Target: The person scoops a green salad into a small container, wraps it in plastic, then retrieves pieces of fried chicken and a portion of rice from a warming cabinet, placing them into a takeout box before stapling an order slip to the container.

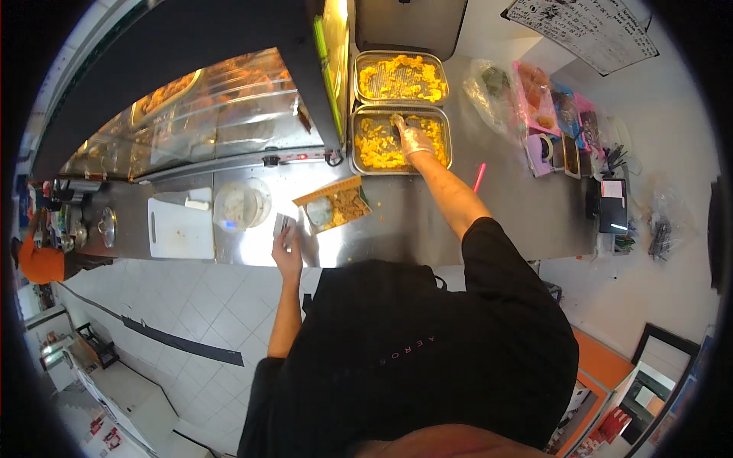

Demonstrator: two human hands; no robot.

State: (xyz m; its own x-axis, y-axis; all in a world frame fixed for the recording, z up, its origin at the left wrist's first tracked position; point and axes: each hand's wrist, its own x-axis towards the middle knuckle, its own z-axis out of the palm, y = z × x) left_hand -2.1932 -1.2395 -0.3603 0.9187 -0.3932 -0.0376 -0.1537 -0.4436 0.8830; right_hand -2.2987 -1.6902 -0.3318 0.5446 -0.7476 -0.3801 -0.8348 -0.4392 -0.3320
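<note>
My right hand (413,139), in a clear plastic glove, reaches into the nearer metal tray (401,172) of yellow, scrambled-looking food (375,151); whether its fingers pinch any food cannot be told. Behind it stands a second metal tray (359,97) with similar food. My left hand (287,246) is at the counter, its fingers around a small shiny metal object, perhaps tongs or a utensil, blurred by glare. To the right of that hand lies an open cardboard food box (327,189) holding brown shredded food (349,207) and a round clear lidded cup (319,210).
A glass heated display case (189,114) stands at the back left. Left on the steel counter (401,229) are a round plastic tub (235,206) and a white cutting board (180,229) with a knife (197,204). Pink baskets (538,97) stand right. Another person (41,257) is far left.
</note>
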